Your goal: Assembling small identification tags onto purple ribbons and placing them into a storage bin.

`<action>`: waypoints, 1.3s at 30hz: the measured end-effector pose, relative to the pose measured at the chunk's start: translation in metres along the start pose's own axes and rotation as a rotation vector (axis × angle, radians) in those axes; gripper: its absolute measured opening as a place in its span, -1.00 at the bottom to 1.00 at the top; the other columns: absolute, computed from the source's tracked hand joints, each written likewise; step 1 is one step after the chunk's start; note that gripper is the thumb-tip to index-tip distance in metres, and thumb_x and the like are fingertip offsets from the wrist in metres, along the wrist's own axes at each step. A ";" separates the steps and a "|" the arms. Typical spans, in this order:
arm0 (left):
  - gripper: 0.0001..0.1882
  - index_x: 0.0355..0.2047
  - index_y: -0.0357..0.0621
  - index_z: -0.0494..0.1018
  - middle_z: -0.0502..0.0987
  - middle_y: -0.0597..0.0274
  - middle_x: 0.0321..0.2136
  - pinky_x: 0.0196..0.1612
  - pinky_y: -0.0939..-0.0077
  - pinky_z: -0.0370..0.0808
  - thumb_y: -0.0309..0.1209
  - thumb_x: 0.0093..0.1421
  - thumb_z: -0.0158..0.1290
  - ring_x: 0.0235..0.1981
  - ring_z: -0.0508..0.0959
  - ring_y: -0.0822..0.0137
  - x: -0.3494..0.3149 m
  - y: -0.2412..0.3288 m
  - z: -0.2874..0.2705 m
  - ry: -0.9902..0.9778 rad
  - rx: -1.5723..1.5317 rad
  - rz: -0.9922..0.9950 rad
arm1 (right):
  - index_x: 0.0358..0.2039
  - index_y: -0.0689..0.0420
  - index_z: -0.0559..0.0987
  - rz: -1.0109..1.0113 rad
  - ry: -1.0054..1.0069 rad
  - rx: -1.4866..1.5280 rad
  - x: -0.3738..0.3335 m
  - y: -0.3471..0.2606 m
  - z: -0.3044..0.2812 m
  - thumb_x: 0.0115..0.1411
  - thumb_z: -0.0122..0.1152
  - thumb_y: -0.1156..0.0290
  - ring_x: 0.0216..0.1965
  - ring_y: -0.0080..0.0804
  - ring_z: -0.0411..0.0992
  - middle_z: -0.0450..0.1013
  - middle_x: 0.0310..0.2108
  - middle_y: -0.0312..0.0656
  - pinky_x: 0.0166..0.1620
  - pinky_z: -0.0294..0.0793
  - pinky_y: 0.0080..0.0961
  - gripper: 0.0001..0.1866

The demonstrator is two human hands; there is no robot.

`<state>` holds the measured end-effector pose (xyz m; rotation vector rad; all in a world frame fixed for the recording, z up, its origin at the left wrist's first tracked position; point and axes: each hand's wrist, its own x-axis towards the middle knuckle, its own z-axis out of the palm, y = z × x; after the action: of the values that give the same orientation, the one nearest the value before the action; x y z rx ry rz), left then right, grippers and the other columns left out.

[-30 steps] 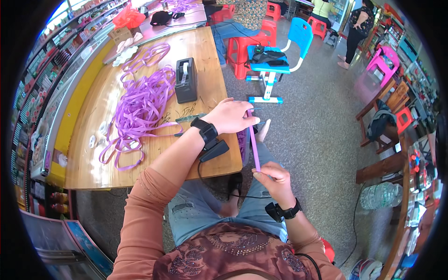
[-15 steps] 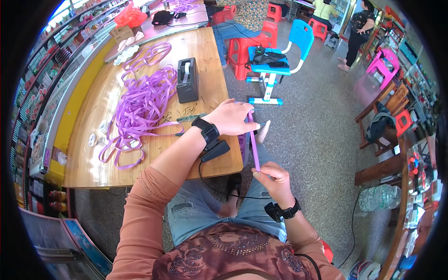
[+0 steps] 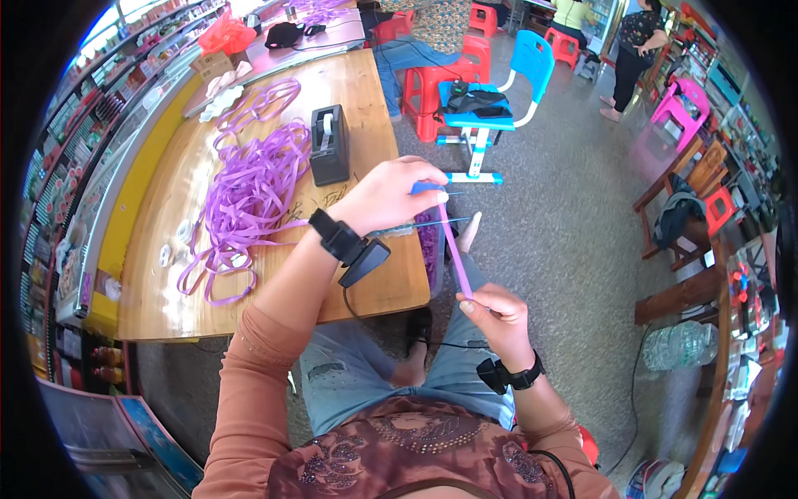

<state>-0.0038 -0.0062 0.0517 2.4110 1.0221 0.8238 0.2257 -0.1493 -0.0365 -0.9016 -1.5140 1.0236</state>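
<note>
A purple strip (image 3: 454,254) slants just off the wooden table's (image 3: 366,108) right edge: the right hand (image 3: 501,320) pinches its lower end beyond the near right corner; the left hand (image 3: 399,195) meets its upper end, whether clamped I cannot tell. Grey floor (image 3: 573,249) stretches rightward.

Strip (image 3: 455,251) is purple. Dispenser (image 3: 330,158), 11 o'clock: black. Chair (image 3: 532,66), 1 o'clock: blue and white. Blouse (image 3: 411,428), 6 o'clock: mottled brown.
</note>
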 end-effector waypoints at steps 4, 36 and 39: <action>-0.87 -0.32 -0.22 0.58 0.59 0.10 -0.38 -0.23 0.42 0.51 -0.44 0.14 0.18 -0.33 0.60 0.20 -0.004 0.016 -0.007 -0.007 -0.062 0.097 | -0.28 0.22 0.69 -0.038 -0.006 -0.031 0.004 -0.003 0.001 0.11 0.31 0.62 -0.50 -0.67 0.28 0.41 -0.53 -0.37 -0.46 0.18 -0.67 -0.86; -0.75 -0.35 -0.19 0.55 0.57 0.23 -0.40 -0.29 0.38 0.57 -0.49 -0.12 0.19 -0.37 0.60 0.23 -0.040 0.071 0.018 -0.073 0.325 0.445 | -0.15 0.13 0.67 -0.202 0.014 -0.031 0.024 -0.013 0.008 0.14 0.30 0.62 -0.56 -0.63 0.38 0.44 -0.56 -0.34 -0.50 0.31 -0.66 -0.75; -0.74 -0.35 -0.20 0.55 0.56 0.23 -0.41 -0.30 0.38 0.57 -0.52 -0.15 0.18 -0.39 0.59 0.22 -0.041 0.069 0.020 -0.076 0.342 0.448 | -0.16 0.14 0.67 -0.230 0.014 -0.025 0.025 -0.015 0.008 0.13 0.31 0.61 -0.56 -0.64 0.39 0.44 -0.57 -0.34 -0.51 0.30 -0.66 -0.76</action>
<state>0.0210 -0.0844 0.0599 3.0038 0.6381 0.7329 0.2129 -0.1324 -0.0141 -0.7305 -1.5811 0.8312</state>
